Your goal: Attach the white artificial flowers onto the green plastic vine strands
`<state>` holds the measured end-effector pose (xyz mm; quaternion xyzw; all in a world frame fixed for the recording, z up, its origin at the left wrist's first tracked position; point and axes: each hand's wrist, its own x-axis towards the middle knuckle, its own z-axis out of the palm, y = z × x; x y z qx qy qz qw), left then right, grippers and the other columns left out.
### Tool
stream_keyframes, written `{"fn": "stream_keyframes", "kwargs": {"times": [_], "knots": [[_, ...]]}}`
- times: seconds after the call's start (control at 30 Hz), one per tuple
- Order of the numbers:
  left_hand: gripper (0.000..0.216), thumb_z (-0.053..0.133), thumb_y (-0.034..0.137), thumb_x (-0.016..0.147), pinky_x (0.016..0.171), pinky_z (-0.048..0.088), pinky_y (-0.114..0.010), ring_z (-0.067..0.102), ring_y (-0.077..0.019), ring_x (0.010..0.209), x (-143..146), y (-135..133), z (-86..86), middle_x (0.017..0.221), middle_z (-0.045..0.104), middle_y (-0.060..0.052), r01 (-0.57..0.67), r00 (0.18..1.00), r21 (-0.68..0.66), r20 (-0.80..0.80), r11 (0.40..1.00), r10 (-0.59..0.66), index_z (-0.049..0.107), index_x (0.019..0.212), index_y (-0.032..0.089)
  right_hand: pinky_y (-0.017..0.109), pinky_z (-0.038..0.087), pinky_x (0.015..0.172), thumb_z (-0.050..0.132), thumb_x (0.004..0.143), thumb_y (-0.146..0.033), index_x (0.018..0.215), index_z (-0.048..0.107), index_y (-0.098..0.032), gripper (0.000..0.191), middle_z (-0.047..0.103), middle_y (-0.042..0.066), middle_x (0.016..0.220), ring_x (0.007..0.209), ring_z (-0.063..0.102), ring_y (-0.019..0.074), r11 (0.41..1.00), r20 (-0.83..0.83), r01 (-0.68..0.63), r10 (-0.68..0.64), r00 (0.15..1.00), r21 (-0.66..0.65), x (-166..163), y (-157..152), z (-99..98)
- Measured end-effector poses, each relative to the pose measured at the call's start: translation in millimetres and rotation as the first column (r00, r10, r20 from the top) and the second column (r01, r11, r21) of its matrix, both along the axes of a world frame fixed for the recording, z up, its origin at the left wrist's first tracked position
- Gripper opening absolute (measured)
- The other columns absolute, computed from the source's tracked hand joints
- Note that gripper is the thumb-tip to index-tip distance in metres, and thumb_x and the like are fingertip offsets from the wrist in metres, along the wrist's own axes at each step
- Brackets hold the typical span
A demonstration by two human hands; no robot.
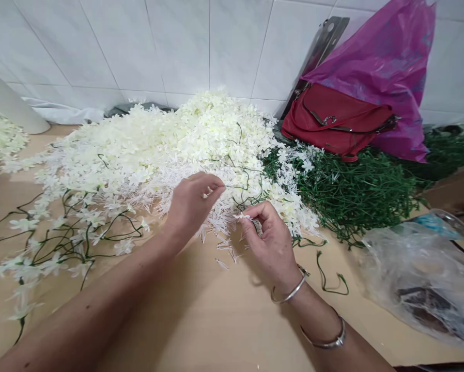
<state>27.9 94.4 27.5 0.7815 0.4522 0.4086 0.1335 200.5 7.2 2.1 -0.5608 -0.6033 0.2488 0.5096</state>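
My left hand pinches a thin green plastic stem by its end, and the stem runs off to the right. Between the thumb and forefinger of my right hand is a small white artificial flower. Both hands are just in front of a large heap of cream-white artificial blossoms. Green stems with white flowers fitted on them lie loose at the left. A bare green stem rests to the right of my right wrist.
Behind the right hand lies a pile of green stems. A red handbag and a purple plastic bag lean by the tiled wall. At right lies a clear plastic bag. A white cylinder stands far left.
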Motion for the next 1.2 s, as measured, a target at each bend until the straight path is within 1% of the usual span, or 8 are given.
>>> {"fn": "stream_keyframes", "kwargs": {"times": [0.07, 0.13, 0.27, 0.4, 0.57, 0.73, 0.97, 1.2], "knots": [[0.007, 0.074, 0.021, 0.092, 0.072, 0.047, -0.031, 0.062, -0.0157, 0.071, -10, -5, 6.7, 0.081, 0.074, 0.000, -0.054, 0.980, -0.100, 0.187, 0.994, 0.072, 0.075, 0.085, 0.022, 0.034, 0.045, 0.074, 0.059, 0.094, -0.022, 0.090, 0.057, -0.024, 0.005, 0.065, 0.000, 0.086, 0.081, 0.061, 0.0190, 1.000, -0.021, 0.004, -0.003, 1.000, 0.016, -1, -1, -1.2], [0.009, 0.077, 0.027, 0.091, 0.073, 0.050, -0.029, 0.065, -0.0156, 0.074, -19, -12, 10.3, 0.083, 0.075, -0.001, -0.019, 0.922, -0.235, 0.372, 0.972, 0.108, 0.074, 0.084, 0.021, 0.034, 0.046, 0.076, 0.060, 0.094, -0.022, 0.090, 0.059, -0.024, 0.005, 0.065, 0.000, 0.086, 0.083, 0.062, 0.0190, 1.000, -0.047, 0.003, -0.001, 0.999, 0.031, -2, -2, -1.7], [0.018, 0.084, 0.037, 0.086, 0.076, 0.055, -0.027, 0.070, -0.0144, 0.075, -28, -29, 1.7, 0.088, 0.078, -0.002, 0.311, 0.712, -0.454, 0.694, 0.835, 0.112, 0.076, 0.089, 0.021, 0.033, 0.047, 0.079, 0.065, 0.094, -0.024, 0.090, 0.063, -0.023, 0.005, 0.069, 0.001, 0.088, 0.084, 0.063, 0.0183, 0.999, -0.146, -0.046, 0.046, 0.988, 0.003, -5, -3, 0.3], [0.019, 0.089, 0.035, 0.082, 0.081, 0.056, -0.022, 0.071, -0.0108, 0.077, -25, -43, -14.6, 0.090, 0.078, -0.001, 0.523, 0.557, -0.521, 0.808, 0.674, 0.193, 0.080, 0.092, 0.022, 0.031, 0.049, 0.075, 0.072, 0.092, -0.030, 0.090, 0.067, -0.022, 0.009, 0.069, 0.001, 0.085, 0.080, 0.063, 0.0169, 0.986, -0.303, -0.158, 0.132, 0.944, -0.062, -7, -4, 5.6], [0.018, 0.090, 0.034, 0.081, 0.083, 0.056, -0.022, 0.070, -0.0113, 0.079, -16, -51, -17.9, 0.093, 0.079, -0.003, 0.649, 0.488, -0.493, 0.854, 0.579, 0.180, 0.081, 0.085, 0.020, 0.031, 0.051, 0.079, 0.073, 0.092, -0.028, 0.090, 0.070, -0.023, 0.006, 0.071, 0.001, 0.087, 0.083, 0.064, 0.0165, 0.983, -0.332, -0.181, 0.163, 0.929, -0.026, -7, -3, 8.5], [0.018, 0.092, 0.032, 0.078, 0.085, 0.057, -0.026, 0.071, -0.0137, 0.078, -11, -53, -16.7, 0.084, 0.077, -0.003, 0.679, 0.440, -0.481, 0.871, 0.554, 0.217, 0.080, 0.083, 0.019, 0.033, 0.054, 0.084, 0.074, 0.091, -0.024, 0.088, 0.071, -0.024, 0.004, 0.072, 0.002, 0.090, 0.088, 0.067, 0.0176, 0.980, -0.341, -0.199, 0.189, 0.921, 0.006, -8, -1, 6.9], [0.015, 0.089, 0.031, 0.082, 0.089, 0.056, -0.026, 0.073, -0.0134, 0.084, -8, -58, -19.8, 0.083, 0.079, -0.001, 0.690, 0.426, -0.453, 0.885, 0.564, 0.190, 0.079, 0.084, 0.020, 0.032, 0.056, 0.089, 0.075, 0.092, -0.022, 0.089, 0.071, -0.025, 0.005, 0.073, 0.001, 0.096, 0.093, 0.069, 0.0156, 0.975, -0.427, -0.222, 0.199, 0.882, -0.004, -11, -2, 7.6], [0.013, 0.086, 0.030, 0.086, 0.092, 0.056, -0.029, 0.075, -0.0144, 0.085, -6, -60, -24.0, 0.084, 0.079, -0.001, 0.672, 0.412, -0.458, 0.884, 0.582, 0.220, 0.077, 0.086, 0.021, 0.034, 0.060, 0.088, 0.079, 0.089, -0.034, 0.087, 0.070, -0.025, 0.013, 0.076, 0.002, 0.098, 0.093, 0.071, 0.0176, 0.967, -0.469, -0.245, 0.187, 0.863, -0.065, -9, -1, 5.0]]}}
